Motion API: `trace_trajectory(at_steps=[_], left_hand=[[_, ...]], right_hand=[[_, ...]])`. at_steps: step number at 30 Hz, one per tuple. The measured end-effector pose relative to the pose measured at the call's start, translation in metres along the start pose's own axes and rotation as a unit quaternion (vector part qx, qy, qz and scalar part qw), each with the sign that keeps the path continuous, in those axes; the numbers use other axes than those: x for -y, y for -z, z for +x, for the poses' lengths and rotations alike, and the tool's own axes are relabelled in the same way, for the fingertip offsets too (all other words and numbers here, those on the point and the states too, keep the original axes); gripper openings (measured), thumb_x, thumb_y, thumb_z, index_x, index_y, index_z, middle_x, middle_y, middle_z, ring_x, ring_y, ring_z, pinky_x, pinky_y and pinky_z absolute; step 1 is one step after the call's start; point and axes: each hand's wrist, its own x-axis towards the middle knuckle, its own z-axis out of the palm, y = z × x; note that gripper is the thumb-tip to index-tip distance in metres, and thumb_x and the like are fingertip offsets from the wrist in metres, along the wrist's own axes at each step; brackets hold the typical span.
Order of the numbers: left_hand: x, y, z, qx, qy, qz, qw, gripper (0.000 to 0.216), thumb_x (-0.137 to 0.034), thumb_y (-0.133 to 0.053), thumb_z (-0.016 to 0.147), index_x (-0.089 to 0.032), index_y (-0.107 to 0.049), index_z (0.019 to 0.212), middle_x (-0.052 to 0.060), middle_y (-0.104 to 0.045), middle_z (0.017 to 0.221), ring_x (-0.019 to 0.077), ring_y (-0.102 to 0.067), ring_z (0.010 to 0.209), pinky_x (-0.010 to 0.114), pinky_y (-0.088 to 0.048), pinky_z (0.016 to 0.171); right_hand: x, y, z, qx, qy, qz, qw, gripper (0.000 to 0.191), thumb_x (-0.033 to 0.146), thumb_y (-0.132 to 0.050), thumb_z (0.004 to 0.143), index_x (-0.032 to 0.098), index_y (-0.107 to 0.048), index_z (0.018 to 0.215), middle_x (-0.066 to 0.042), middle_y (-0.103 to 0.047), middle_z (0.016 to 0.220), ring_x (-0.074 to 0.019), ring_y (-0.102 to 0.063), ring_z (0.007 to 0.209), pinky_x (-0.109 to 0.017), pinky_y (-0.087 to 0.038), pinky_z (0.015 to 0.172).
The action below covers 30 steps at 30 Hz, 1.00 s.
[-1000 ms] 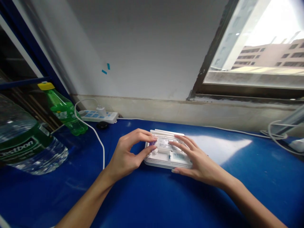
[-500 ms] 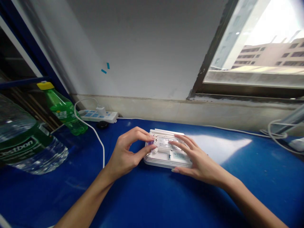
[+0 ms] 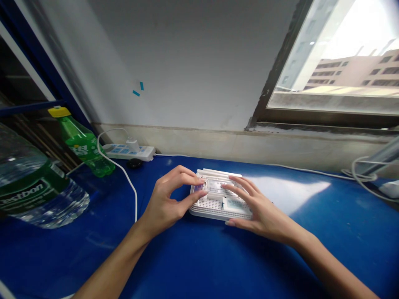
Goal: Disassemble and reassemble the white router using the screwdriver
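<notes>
1. Handling a white wireless router (image 3: 215,205) upside down, a person works with both bare hands at a glossy blue table (image 3: 311,257), the router lying flat near the table's far edge, its folded antennas (image 3: 218,171) along the side toward the wall.
2. Judging by its perforated plastic case, the unit looks light and stiff. The smooth shell may slide on the shiny tabletop, and the long side edges look like the safest hold, not the slender antennas.
3. Arching over the near-left end, the left hand (image 3: 165,195) keeps thumb and forefinger slightly apart, their tips at the case; whether they pinch it cannot be told.
4. Spreading wide, the right hand (image 3: 262,207) lays its fingers (image 3: 235,187) across the labelled face, with the thumb at the near edge; how firmly it presses cannot be told.
5. Standing to the left are a green soda bottle (image 3: 84,145) and a large water bottle (image 3: 31,187).
</notes>
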Motion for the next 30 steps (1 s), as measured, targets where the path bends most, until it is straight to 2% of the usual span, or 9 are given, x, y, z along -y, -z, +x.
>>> trace_trajectory(at_steps=[2, 5, 7, 9, 15, 17, 20, 23, 30], left_hand=[[-0.002, 0.002, 0.001, 0.000, -0.012, 0.032, 0.999, 0.023, -0.013, -0.080, 0.086, -0.023, -0.072, 0.105, 0.002, -0.071, 0.104, 0.0157, -0.069, 0.098, 0.029, -0.055, 0.088], [-0.006, 0.003, 0.000, 0.044, -0.014, 0.036, 0.998, 0.025, -0.011, -0.069, 0.094, -0.024, -0.071, 0.116, 0.005, -0.072, 0.121, 0.0182, -0.068, 0.113, 0.032, -0.053, 0.100], [-0.005, 0.002, -0.001, 0.069, -0.003, 0.015, 0.998, 0.029, -0.009, -0.063, 0.097, -0.025, -0.069, 0.121, 0.004, -0.073, 0.125, 0.0180, -0.068, 0.117, 0.033, -0.052, 0.104], [-0.003, 0.000, -0.002, 0.067, 0.000, 0.003, 0.998, 0.029, -0.009, -0.065, 0.097, -0.025, -0.069, 0.120, 0.002, -0.075, 0.119, 0.0169, -0.070, 0.112, 0.031, -0.054, 0.101], [-0.002, 0.002, 0.001, -0.007, -0.026, 0.073, 0.997, 0.024, -0.014, -0.078, 0.088, -0.023, -0.070, 0.108, 0.002, -0.067, 0.104, 0.0154, -0.067, 0.097, 0.029, -0.055, 0.087], [-0.003, 0.005, 0.002, 0.011, -0.025, 0.089, 0.996, 0.025, -0.014, -0.075, 0.089, -0.023, -0.069, 0.112, 0.004, -0.067, 0.111, 0.0174, -0.067, 0.104, 0.032, -0.055, 0.094], [-0.002, 0.010, 0.001, 0.089, 0.000, 0.064, 0.994, 0.038, -0.012, -0.070, 0.092, -0.024, -0.063, 0.128, 0.007, -0.069, 0.127, 0.0207, -0.067, 0.117, 0.036, -0.054, 0.104], [0.003, 0.010, -0.001, 0.149, 0.032, 0.020, 0.988, 0.053, -0.011, -0.067, 0.093, -0.029, -0.055, 0.142, 0.006, -0.069, 0.133, 0.0200, -0.072, 0.111, 0.035, -0.061, 0.098], [0.012, 0.009, -0.004, 0.123, 0.057, -0.010, 0.991, 0.056, -0.010, -0.071, 0.090, -0.033, -0.059, 0.140, 0.003, -0.068, 0.133, 0.0178, -0.072, 0.103, 0.031, -0.067, 0.086]], right_hand=[[0.000, 0.000, 0.000, 0.002, -0.001, -0.001, 1.000, 0.084, 0.066, -0.069, 0.086, 0.040, -0.035, 0.158, -0.008, -0.026, 0.168, -0.0372, -0.025, 0.154, -0.060, -0.036, 0.118], [0.000, -0.001, -0.001, 0.004, -0.002, -0.004, 1.000, 0.082, 0.067, -0.067, 0.087, 0.041, -0.035, 0.158, -0.007, -0.025, 0.169, -0.0360, -0.023, 0.154, -0.059, -0.036, 0.119], [-0.001, -0.001, -0.001, 0.004, -0.003, -0.004, 1.000, 0.082, 0.067, -0.067, 0.087, 0.041, -0.035, 0.157, -0.007, -0.024, 0.169, -0.0359, -0.023, 0.154, -0.059, -0.035, 0.119], [0.000, -0.001, -0.001, 0.004, -0.003, -0.003, 1.000, 0.082, 0.067, -0.067, 0.087, 0.040, -0.034, 0.157, -0.008, -0.024, 0.169, -0.0360, -0.023, 0.154, -0.060, -0.036, 0.119], [0.001, 0.001, -0.001, 0.009, -0.002, -0.009, 1.000, 0.083, 0.068, -0.066, 0.087, 0.040, -0.033, 0.158, -0.008, -0.024, 0.168, -0.0357, -0.023, 0.154, -0.060, -0.035, 0.119], [0.000, 0.001, -0.001, 0.011, -0.003, -0.010, 1.000, 0.083, 0.068, -0.066, 0.087, 0.041, -0.033, 0.158, -0.008, -0.024, 0.169, -0.0356, -0.022, 0.154, -0.060, -0.035, 0.119], [0.001, 0.001, -0.001, 0.011, -0.005, -0.006, 1.000, 0.082, 0.068, -0.066, 0.087, 0.040, -0.034, 0.158, -0.008, -0.024, 0.168, -0.0358, -0.022, 0.154, -0.059, -0.035, 0.119], [0.002, 0.002, -0.001, 0.011, -0.009, 0.001, 1.000, 0.081, 0.067, -0.066, 0.087, 0.039, -0.036, 0.157, -0.009, -0.024, 0.168, -0.0368, -0.024, 0.154, -0.059, -0.036, 0.118], [0.004, 0.003, 0.000, 0.010, -0.015, 0.010, 1.000, 0.082, 0.066, -0.069, 0.086, 0.040, -0.037, 0.157, -0.009, -0.026, 0.168, -0.0391, -0.028, 0.152, -0.061, -0.039, 0.116]])
